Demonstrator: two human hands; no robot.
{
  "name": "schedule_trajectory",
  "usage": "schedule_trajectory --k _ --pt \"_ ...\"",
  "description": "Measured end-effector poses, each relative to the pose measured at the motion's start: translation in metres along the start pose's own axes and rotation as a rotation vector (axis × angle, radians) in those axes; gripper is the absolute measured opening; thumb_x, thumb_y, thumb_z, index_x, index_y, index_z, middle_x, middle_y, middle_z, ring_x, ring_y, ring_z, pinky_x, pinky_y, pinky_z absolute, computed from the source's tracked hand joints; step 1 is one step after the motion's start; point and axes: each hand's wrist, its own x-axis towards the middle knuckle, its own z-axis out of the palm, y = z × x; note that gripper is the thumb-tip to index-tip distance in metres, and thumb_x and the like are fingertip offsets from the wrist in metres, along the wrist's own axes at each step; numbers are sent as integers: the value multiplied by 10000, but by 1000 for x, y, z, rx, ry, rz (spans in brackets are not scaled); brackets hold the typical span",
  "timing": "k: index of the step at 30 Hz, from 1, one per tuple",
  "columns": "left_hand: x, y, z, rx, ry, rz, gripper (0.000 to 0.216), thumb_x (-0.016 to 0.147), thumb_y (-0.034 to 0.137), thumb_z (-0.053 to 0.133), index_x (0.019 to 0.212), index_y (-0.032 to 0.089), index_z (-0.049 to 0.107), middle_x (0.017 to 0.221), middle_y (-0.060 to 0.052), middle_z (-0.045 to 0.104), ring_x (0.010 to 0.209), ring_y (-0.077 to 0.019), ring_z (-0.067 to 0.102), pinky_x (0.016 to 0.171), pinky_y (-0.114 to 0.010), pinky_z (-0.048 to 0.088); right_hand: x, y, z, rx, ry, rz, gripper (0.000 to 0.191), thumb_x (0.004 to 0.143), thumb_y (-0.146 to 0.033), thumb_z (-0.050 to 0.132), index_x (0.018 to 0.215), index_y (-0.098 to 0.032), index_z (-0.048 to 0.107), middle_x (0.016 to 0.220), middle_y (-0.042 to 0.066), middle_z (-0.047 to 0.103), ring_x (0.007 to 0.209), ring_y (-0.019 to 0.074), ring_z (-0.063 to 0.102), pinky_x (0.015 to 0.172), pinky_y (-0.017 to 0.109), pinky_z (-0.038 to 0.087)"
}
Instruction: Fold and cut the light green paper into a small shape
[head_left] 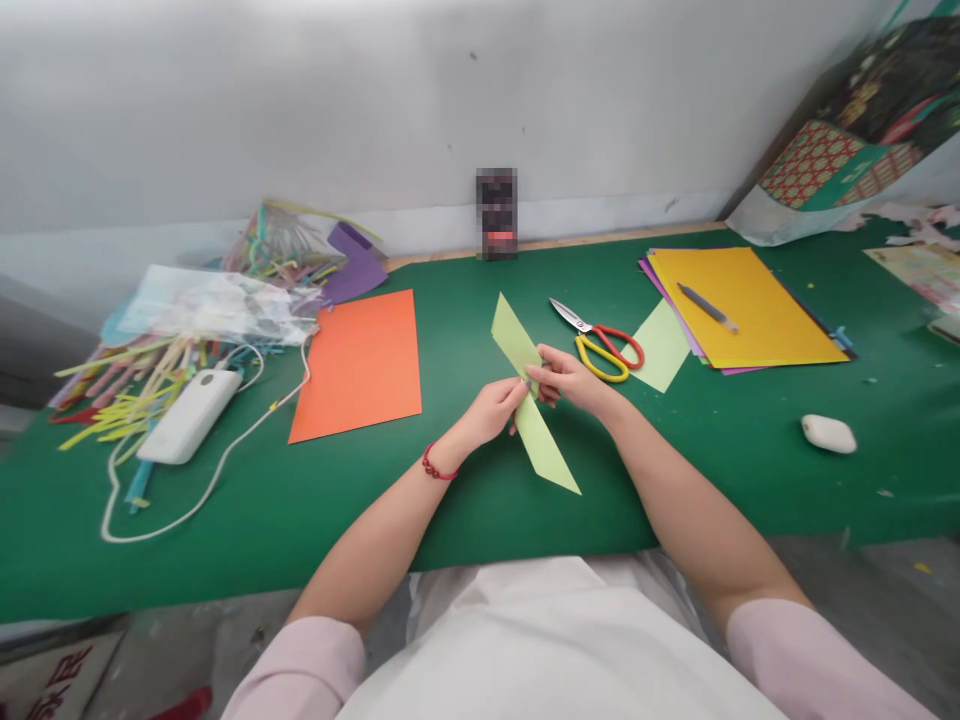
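Both hands grasping the same pale green paper, pinched near its middle. Left hand grips from 8 o'clock, right hand from 2 o'clock; fingertips nearly meet on it. Paper is long, slant-ended, one tip toward 11 o'clock, other toward 5. Can't tell if it touches the table. Red beaded bracelet on left wrist.

Clock from the hands. Scissors at 2 o'clock, near right hand, blades toward 10, one handle red, one yellow. Second pale green sheet just past them, partly under a paper stack, yellow on top, with a pen lying across. White case at 3 o'clock, well apart.

Orange sheet flat at 9 o'clock. Beyond it, white power bank with a white cable looping round. Paper strips heaped beside it, plastic bag over part of the heap, at 10. Purple paper between 10 and 11. Dark pixelated object upright at 12, by the wall. Patterned bag far off at 2. All on green table.
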Motion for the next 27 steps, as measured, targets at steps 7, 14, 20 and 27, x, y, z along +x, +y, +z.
schedule_trajectory --k 7,14,20,27 --pt "6 0 -2 -51 282 -18 339 863 420 502 643 171 574 499 28 515 358 -83 410 344 -207 314 5 -1 9 53 197 -19 373 754 -541 619 857 -209 484 481 -90 479 446 97 484 392 207 421" --pt "7 -2 -13 -187 708 69 394 907 482 417 784 166 617 515 27 488 422 -109 464 430 -228 381 1 5 18 -229 69 -43 245 700 -313 695 879 -188 584 799 9 598 619 115 536 444 215 437" --pt "7 -7 -10 -233 729 130 334 921 414 397 872 156 604 764 -65 694 775 -169 648 707 -263 492 -1 11 40 -265 197 -106 238 753 -405 665 864 -209 591 712 -12 582 563 112 510 435 221 397" --pt "11 -8 -12 -379 586 13 290 865 377 477 837 149 654 803 -58 695 708 -154 635 585 -230 501 0 4 25 -227 255 -107 390 828 -528 532 632 -191 536 532 -6 543 439 108 480 412 249 403"
